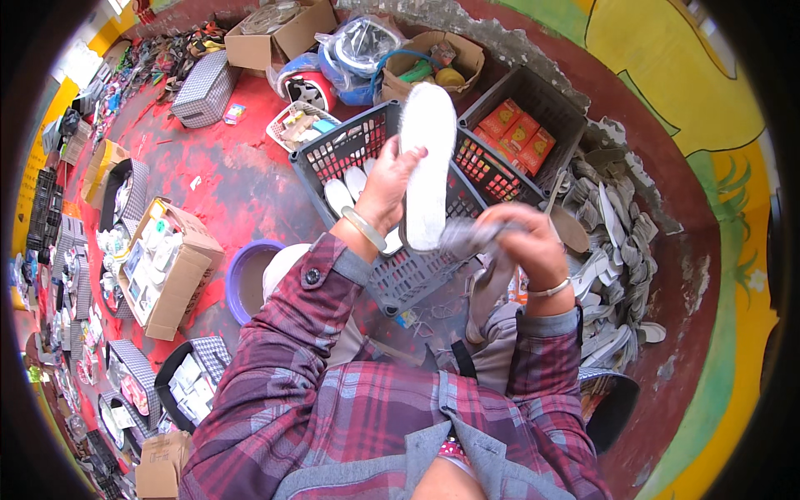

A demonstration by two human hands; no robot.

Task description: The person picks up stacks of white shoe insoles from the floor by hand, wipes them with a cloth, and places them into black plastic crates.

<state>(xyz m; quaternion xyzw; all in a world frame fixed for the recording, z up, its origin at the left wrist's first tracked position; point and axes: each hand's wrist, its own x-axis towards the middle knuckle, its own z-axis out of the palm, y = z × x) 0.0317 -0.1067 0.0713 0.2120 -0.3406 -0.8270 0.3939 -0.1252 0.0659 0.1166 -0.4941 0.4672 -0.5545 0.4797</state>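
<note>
Insole [428, 167], white and fleecy, is in my left hand [385, 183], thumb and fingers gripping its left edge; it is above the grey crate [408, 283], its long side running away from me. My right hand [533, 246] is curled around a grey thing [479, 240], too blurred to name, close beside the insole's near end; I cannot tell if they touch.

The insole and my left arm cover part of the crate, where white pieces [337, 197] lie inside. Against its far right side is a dark crate [550, 93] with orange boxes [518, 133] in it. To my right, a heap of grey soles [612, 267] is piled along the wall, and a black bin [618, 412] is partly hidden by my right sleeve. On my left, a purple basin [234, 287] sits just beside my knee, with a filled carton [187, 283] beyond it. Past the grey crate are a small white basket [276, 130] and a red helmet [310, 85].
</note>
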